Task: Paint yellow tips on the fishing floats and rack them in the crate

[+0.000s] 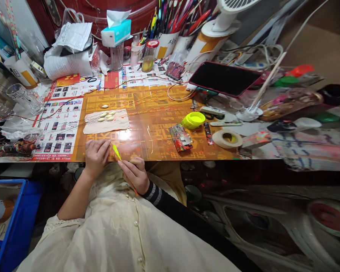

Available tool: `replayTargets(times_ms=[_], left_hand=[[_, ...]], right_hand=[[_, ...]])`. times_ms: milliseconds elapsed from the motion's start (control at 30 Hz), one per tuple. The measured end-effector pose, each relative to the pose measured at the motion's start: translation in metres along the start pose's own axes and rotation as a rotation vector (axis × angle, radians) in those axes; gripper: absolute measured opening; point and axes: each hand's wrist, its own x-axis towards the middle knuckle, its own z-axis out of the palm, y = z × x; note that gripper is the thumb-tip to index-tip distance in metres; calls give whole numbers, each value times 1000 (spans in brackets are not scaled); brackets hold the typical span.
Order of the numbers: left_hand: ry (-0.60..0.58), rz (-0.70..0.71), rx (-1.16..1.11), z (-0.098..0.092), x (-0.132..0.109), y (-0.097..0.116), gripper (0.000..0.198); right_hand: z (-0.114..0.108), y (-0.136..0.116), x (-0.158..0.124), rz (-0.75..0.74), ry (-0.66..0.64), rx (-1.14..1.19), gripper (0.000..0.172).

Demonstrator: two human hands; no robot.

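My left hand point(96, 155) rests at the table's front edge with its fingers curled and pinched toward a small yellow-green float point(116, 152). My right hand point(134, 174) sits just below the edge, fingers closed round the thin stem of that float. Behind the hands a beige cloth point(117, 124) lies on the orange table mat point(158, 132), with several pale oval float bodies point(107, 117) on thin rods on top.
A yellow-green lid point(194, 119), a tape roll point(227, 138), a small printed packet point(180, 137) and a dark phone point(223, 78) lie to the right. Pen cups point(166, 43), a tissue box point(116, 32) and jars stand at the back. A glass point(25, 99) lies left; a blue crate point(15, 223) sits below.
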Motion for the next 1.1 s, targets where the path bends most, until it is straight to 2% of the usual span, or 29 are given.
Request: replayTargets(times_ms=[500,767,1100], left_hand=[[10,11,1,-1,2,2,24],[-6,-1,7,0,0,1,24],[42,55,23,0,2,1,26]], right_hand=[[0,-4,7,5,8,-28,64],[2,-3,5,11,5,-49,59],[0,-3,3,25,-8,-42,60]])
